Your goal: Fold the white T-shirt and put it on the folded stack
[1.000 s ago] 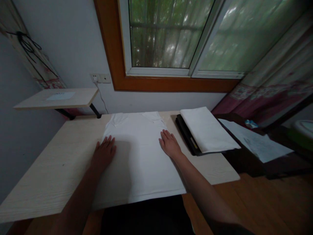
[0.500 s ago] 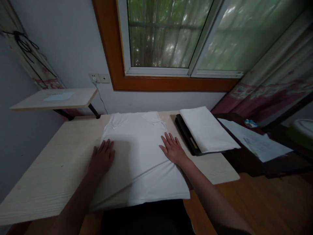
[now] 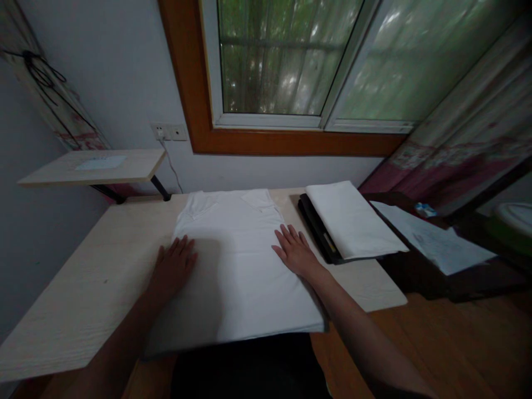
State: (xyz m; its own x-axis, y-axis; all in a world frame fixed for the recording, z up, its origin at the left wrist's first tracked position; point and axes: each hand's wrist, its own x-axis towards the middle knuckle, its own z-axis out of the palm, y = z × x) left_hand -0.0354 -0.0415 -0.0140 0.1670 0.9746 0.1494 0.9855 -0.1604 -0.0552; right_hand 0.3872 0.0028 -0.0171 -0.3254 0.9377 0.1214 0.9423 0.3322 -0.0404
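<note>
L hand (image 3: pixel 172 270) + R hand (image 3: pixel 296 254) flat, gripping nothing, at side edges of white shirt (image 3: pixel 245 277). Prob smoothing step; next move needs light, even pressure.

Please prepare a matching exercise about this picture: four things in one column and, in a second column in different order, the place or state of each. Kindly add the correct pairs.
Column 1
1. White short-sleeved fabric garment
2. Rectangular folded stack, white above black
3. White rectangular wall socket
4. Pale flat wooden shelf

Column 2
A. Has a thin cable plugged in
B. Spread out, touched by the left hand and the right hand
C. Bears a thin pale sheet
D. On the table, right of both hands

Pairs: 1-B, 2-D, 3-A, 4-C
</note>
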